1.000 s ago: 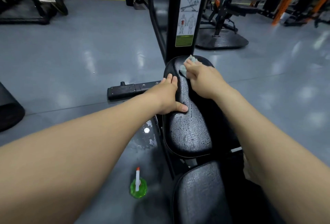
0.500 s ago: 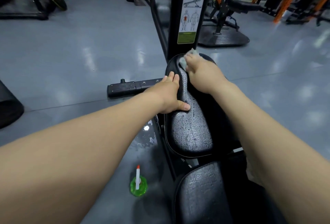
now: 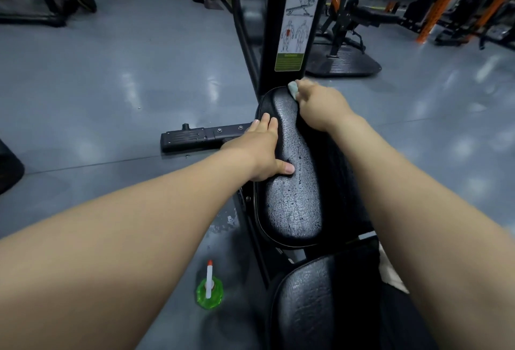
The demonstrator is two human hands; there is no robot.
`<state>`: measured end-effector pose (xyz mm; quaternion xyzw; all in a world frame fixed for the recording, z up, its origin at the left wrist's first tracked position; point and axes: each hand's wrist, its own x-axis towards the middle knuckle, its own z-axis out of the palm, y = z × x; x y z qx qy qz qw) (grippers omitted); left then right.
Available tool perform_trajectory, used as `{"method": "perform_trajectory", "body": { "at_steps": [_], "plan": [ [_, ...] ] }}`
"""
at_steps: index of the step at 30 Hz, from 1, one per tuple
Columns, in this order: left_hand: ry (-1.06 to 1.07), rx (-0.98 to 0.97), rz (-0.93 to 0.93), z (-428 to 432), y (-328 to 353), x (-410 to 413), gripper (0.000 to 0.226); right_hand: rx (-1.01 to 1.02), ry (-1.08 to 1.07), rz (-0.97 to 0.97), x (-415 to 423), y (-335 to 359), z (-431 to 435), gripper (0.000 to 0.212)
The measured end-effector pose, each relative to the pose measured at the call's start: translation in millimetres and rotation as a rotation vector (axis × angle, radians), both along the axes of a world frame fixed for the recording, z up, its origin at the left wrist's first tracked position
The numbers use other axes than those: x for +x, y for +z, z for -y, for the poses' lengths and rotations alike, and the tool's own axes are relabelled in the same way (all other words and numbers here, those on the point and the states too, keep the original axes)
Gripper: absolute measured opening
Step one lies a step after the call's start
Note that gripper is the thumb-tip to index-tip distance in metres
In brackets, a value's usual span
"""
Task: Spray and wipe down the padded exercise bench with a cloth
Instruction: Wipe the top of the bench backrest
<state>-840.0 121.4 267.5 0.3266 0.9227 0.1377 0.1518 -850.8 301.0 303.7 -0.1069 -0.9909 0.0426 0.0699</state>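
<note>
The right grip has slid the cloth up the bench pad, toward the upper centre of the frame. A second ago the cloth lay a little inside the pad's far end. Now it sits on the far rim, just below the instruction sticker, and less of it shows past the fingers.

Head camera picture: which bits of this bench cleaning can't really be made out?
All in the head view:
- cloth: mostly hidden under the right hand; only a blurred pale corner shows.
- sticker on the post: small print unreadable, top cut off by the frame edge.
- seat pad: right side lost in shadow and behind the right forearm.
- spray bottle: seen from above, so its body and label are hidden.
</note>
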Motion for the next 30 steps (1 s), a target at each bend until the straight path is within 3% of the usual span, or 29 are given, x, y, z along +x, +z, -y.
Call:
{"method": "perform_trajectory", "body": {
  "at_steps": [6, 12, 16, 19, 25, 30],
  "plan": [
    [0.065, 0.047, 0.004, 4, 4, 13, 0.115, -0.042, 0.102, 0.042, 38, -10, 20, 0.05],
    [0.101, 0.155, -0.04, 27, -12, 33, 0.085, 0.026, 0.114, 0.042, 50, -16, 35, 0.05],
    [0.056, 0.178, 0.029, 43, -15, 38, 0.087, 0.101, 0.073, 0.099, 13, -1, 41, 0.044],
    [0.034, 0.152, 0.03, 46, -16, 34, 0.087, 0.062, 0.059, 0.087, 1, 4, 42, 0.052],
    [-0.019, 0.054, 0.02, 45, -15, 23, 0.091, 0.085, 0.195, 0.064, 41, -18, 52, 0.049],
    [-0.015, 0.059, 0.047, 46, -16, 23, 0.091, 0.116, 0.201, 0.077, 6, -10, 46, 0.048]
  ]
}}
